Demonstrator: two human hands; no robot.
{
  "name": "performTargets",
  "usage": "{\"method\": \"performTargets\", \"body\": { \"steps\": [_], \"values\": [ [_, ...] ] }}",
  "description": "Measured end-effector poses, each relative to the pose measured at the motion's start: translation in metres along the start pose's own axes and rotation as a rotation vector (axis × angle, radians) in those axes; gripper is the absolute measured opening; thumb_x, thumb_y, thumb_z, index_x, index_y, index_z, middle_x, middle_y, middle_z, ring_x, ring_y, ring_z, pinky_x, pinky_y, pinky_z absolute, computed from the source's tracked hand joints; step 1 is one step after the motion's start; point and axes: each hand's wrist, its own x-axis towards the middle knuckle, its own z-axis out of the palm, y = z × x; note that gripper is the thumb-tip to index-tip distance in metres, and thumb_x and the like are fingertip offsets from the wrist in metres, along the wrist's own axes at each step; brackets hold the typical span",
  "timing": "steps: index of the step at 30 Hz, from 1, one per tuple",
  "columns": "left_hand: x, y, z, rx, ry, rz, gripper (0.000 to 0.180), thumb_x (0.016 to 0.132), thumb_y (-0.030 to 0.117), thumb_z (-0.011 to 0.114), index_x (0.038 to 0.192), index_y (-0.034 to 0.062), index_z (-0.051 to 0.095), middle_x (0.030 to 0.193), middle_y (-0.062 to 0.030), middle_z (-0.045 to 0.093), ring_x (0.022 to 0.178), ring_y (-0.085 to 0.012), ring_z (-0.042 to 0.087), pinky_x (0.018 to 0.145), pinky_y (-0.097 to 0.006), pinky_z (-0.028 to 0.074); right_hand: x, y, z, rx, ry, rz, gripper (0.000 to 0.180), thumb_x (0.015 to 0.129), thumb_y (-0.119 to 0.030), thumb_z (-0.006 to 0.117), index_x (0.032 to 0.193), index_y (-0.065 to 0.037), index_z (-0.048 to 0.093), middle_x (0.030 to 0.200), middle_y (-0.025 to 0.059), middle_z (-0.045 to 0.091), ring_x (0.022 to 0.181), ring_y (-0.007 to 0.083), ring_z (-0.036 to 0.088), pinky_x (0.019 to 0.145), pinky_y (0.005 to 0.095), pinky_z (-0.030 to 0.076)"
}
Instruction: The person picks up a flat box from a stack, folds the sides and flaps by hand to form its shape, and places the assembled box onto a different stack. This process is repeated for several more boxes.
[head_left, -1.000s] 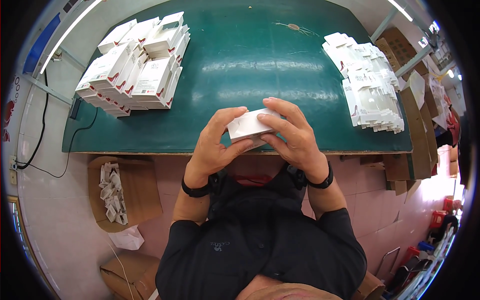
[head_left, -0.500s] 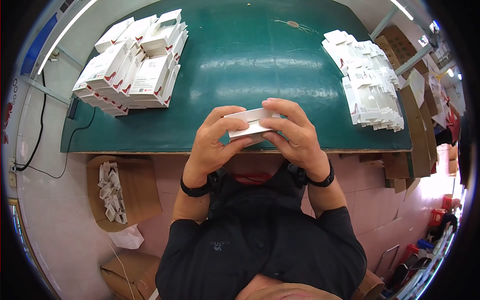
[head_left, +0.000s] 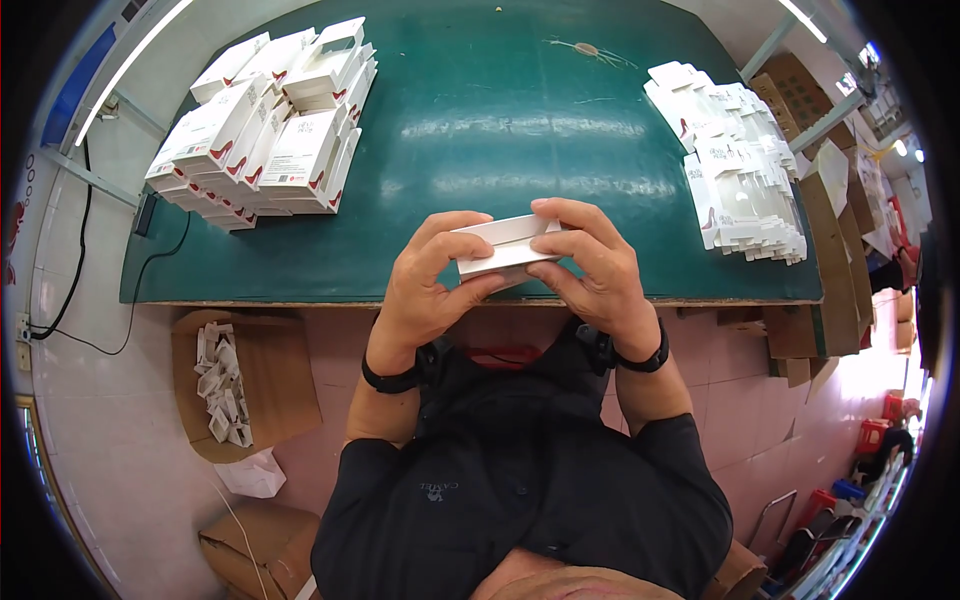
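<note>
Where a black cable (head_left: 86, 220) hung down at the far left, a green surface (head_left: 500, 130) began and stretched across to the right. On its left part stood a stack of white cartons (head_left: 265, 140) printed with red high-heeled shoes, piled in several layers. Below the edge, an open cardboard box (head_left: 285, 375) held a jumble of small white pieces (head_left: 222, 390), with a crumpled white bag (head_left: 255, 473) just beside it and a brown carton (head_left: 255, 545) lower down. Near the middle, the left hand (head_left: 425, 275), a black band (head_left: 390, 380) at its wrist, gripped the left end of a small white box (head_left: 512, 256), index finger on top and thumb beneath. This box was held slightly tilted over the near edge of the surface, between both hands. The right hand (head_left: 603, 272), also banded in black, grasped the opposite end, its fingers pressing from above and its thumb from below. Farther right lay overlapping rows of flattened white cartons (head_left: 740, 175), well apart from the hands. Beyond these leaned brown cardboard (head_left: 848, 265), and at the far right stood a red stool (head_left: 873, 435).
</note>
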Motion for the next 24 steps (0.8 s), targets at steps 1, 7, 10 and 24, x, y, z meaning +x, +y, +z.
{"method": "performTargets", "body": {
  "steps": [1,7,10,24],
  "values": [
    [-0.001,-0.001,-0.001,0.0,0.0,0.001,0.04,0.078,0.004,0.09,0.112,0.0063,0.069,0.128,-0.0162,0.068,0.111,-0.0295,0.071,0.09,-0.036,0.059,-0.001,-0.001,0.0,0.002,0.003,0.01,0.035,0.081,-0.005,0.087,0.112,-0.003,0.071,0.136,0.0188,0.066,0.119,0.0332,0.069,0.096,0.0399,0.058],
    [-0.005,-0.002,-0.001,-0.101,-0.054,-0.017,0.054,0.085,0.004,0.088,0.132,0.0076,0.062,0.14,-0.017,0.059,0.124,-0.0244,0.063,0.101,-0.034,0.054,-0.002,-0.003,0.002,0.022,0.046,0.027,0.045,0.086,-0.013,0.087,0.127,-0.004,0.07,0.138,0.0185,0.066,0.12,0.0318,0.069,0.097,0.0398,0.058],
    [-0.004,0.0,0.003,-0.139,-0.017,-0.038,0.059,0.084,0.006,0.089,0.136,0.0078,0.062,0.139,-0.016,0.061,0.123,-0.0253,0.064,0.1,-0.035,0.056,-0.001,-0.004,0.003,0.05,0.085,0.061,0.054,0.086,-0.016,0.088,0.134,-0.004,0.067,0.137,0.0179,0.067,0.12,0.0312,0.068,0.097,0.0397,0.057],
    [0.004,0.004,-0.004,0.095,0.053,-0.003,0.062,0.078,0.002,0.088,0.136,0.0071,0.064,0.132,-0.0139,0.067,0.124,-0.0326,0.066,0.105,-0.042,0.054,-0.003,0.003,0.0,-0.009,0.104,0.051,0.072,0.078,-0.012,0.091,0.142,-0.002,0.06,0.132,0.0153,0.071,0.121,0.0292,0.067,0.101,0.0378,0.054]
  ]
}}
